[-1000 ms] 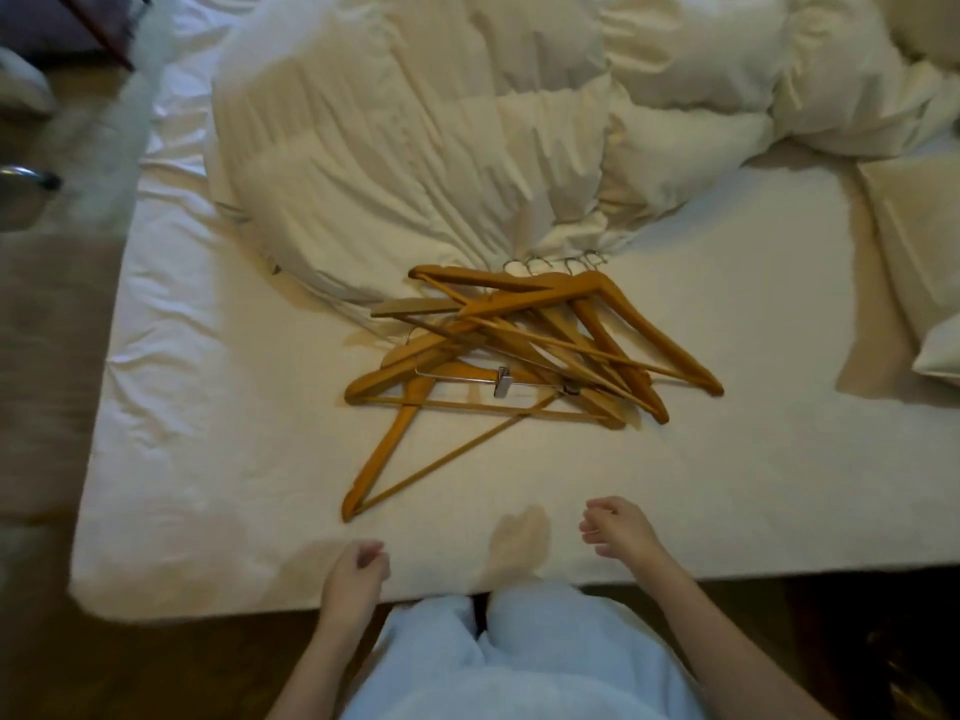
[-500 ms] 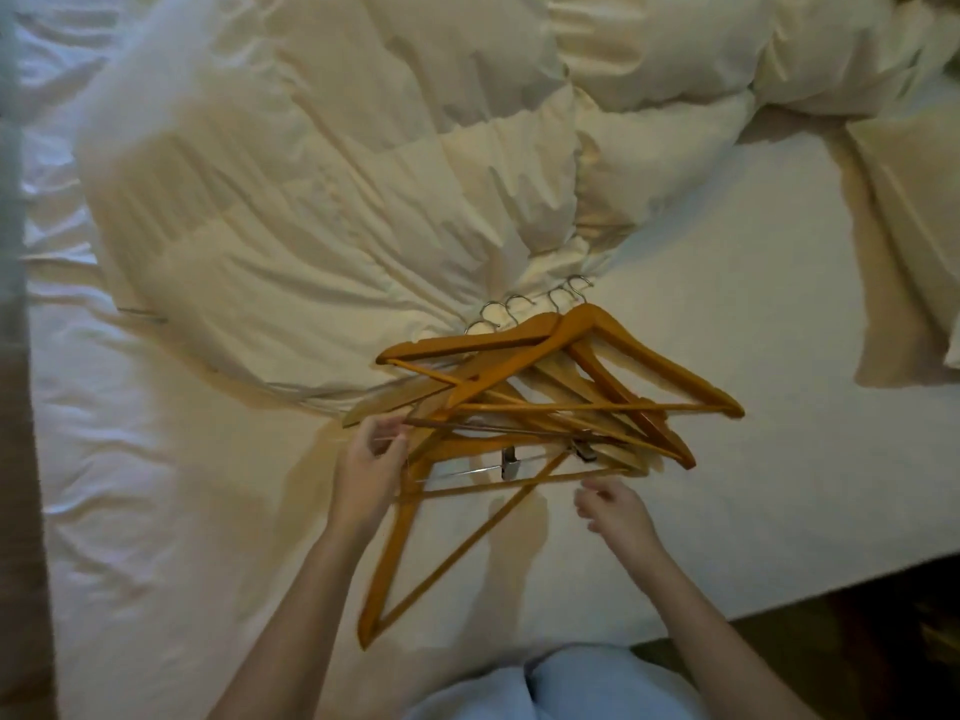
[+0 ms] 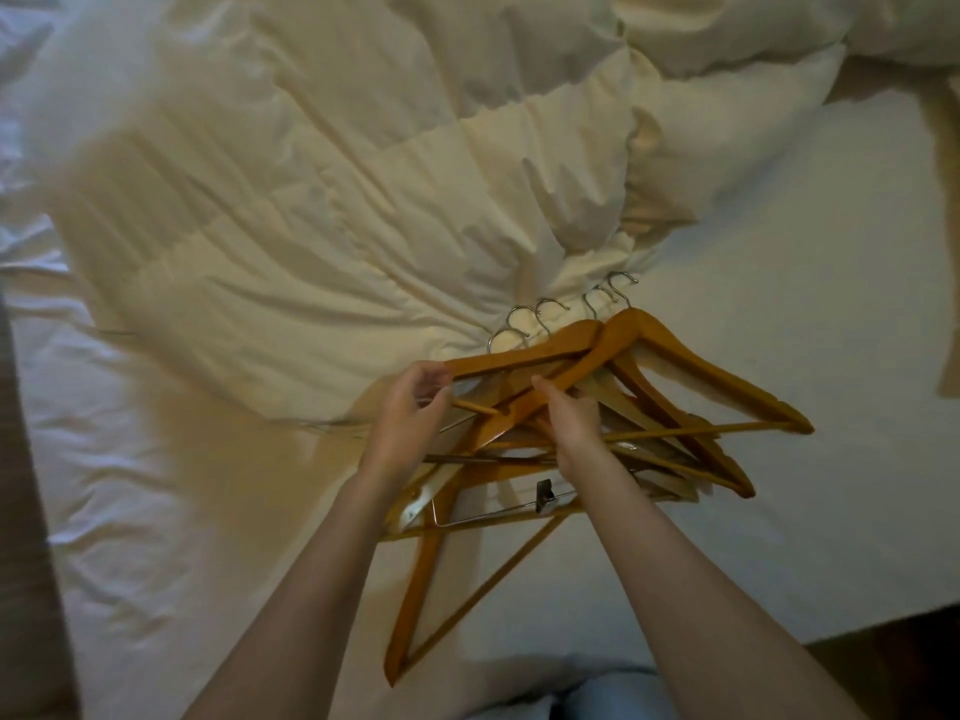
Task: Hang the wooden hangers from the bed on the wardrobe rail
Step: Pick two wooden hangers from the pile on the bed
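Several wooden hangers (image 3: 691, 387) lie in a loose pile on the white bed sheet (image 3: 810, 511), their metal hooks (image 3: 550, 309) pointing toward the duvet. My left hand (image 3: 410, 413) pinches the left end of a hanger arm near the top of the pile. My right hand (image 3: 571, 418) curls its fingers round the wooden arm of the topmost hanger. One hanger (image 3: 431, 579) sticks out toward me at the bottom left, and a hanger with a metal clip bar (image 3: 540, 498) lies under my right wrist. No wardrobe rail is in view.
A crumpled cream duvet (image 3: 332, 210) covers the far and left part of the bed. The bed's near edge runs at the lower right, with dark floor (image 3: 893, 662) beyond it. My light blue trouser legs (image 3: 613, 698) show at the bottom.
Both hands have moved forward from the bed's near edge onto the pile and taken hold of hanger arms. The view has come closer to the hangers.
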